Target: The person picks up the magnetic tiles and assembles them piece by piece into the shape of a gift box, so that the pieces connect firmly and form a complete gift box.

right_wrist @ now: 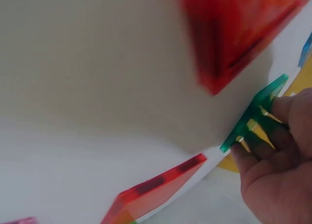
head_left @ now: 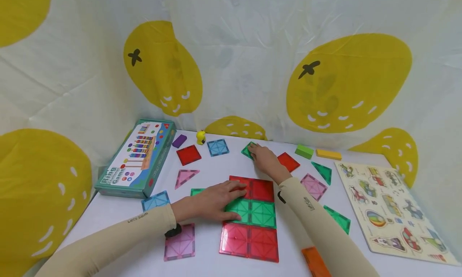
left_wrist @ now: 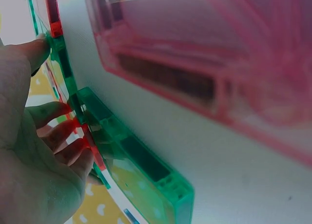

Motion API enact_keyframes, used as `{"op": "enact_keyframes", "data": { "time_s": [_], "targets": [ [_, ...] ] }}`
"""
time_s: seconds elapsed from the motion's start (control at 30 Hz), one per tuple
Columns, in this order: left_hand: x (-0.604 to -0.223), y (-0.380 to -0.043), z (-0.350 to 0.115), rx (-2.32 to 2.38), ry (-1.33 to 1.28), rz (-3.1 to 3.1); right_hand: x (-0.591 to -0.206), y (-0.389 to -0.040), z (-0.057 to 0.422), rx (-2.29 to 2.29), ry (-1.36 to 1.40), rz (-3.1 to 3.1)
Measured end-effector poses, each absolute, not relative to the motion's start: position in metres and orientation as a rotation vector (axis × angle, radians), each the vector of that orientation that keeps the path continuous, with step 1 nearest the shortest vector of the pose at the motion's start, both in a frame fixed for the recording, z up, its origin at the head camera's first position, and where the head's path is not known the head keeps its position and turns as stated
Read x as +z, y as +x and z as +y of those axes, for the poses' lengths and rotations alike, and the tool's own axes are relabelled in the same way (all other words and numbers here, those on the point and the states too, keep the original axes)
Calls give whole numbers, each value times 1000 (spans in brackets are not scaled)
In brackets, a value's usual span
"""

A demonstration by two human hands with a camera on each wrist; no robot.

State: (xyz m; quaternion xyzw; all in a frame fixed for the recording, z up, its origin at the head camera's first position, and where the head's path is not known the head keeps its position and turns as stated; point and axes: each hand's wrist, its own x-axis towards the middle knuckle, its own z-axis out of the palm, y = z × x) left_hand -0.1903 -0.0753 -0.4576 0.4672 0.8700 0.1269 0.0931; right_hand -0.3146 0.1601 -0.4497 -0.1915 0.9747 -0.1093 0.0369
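Note:
Six magnetic tiles lie together in a block, with red tiles (head_left: 262, 190) at the back, green tiles (head_left: 262, 214) in the middle and red tiles (head_left: 263, 245) in front. My left hand (head_left: 216, 198) rests on the block's left side, fingers spread across its red and green tiles. The left wrist view shows the same hand (left_wrist: 44, 146) with fingertips on the tiles. Farther back, my right hand (head_left: 268, 161) touches a separate green tile (head_left: 247, 150), partly covering it. From the right wrist, several fingertips show on that green tile (right_wrist: 256, 109), which lies flat on the table.
Loose tiles surround the block, including a blue square (head_left: 218, 147), red squares (head_left: 188, 155), pink pieces (head_left: 179, 245) and green triangles (head_left: 322, 173). A ring game box (head_left: 138, 158) stands left, a picture puzzle board (head_left: 393, 212) right. Wooden blocks (head_left: 328, 154) and a yellow figurine (head_left: 201, 137) sit behind.

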Motion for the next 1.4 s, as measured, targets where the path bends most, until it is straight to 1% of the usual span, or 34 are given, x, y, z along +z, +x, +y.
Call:
{"op": "enact_keyframes", "data": {
  "time_s": [0.17,0.33,0.77,1.17,1.4],
  "targets": [
    [-456,-189,-75,370,1383,2586,-451,-307,172,-359,-645,2972],
    [-458,-189,-75,375,1379,2582,-450,-293,184,-348,-767,2944],
    [-461,-191,-75,372,1409,2592,-454,-269,211,-570,-1054,2859],
    [-462,-190,-75,397,1405,2580,-455,-255,224,-593,-1185,2795],
    [-459,-190,-74,380,1406,2590,-454,-255,228,-624,-1223,2791]
  ]
}}
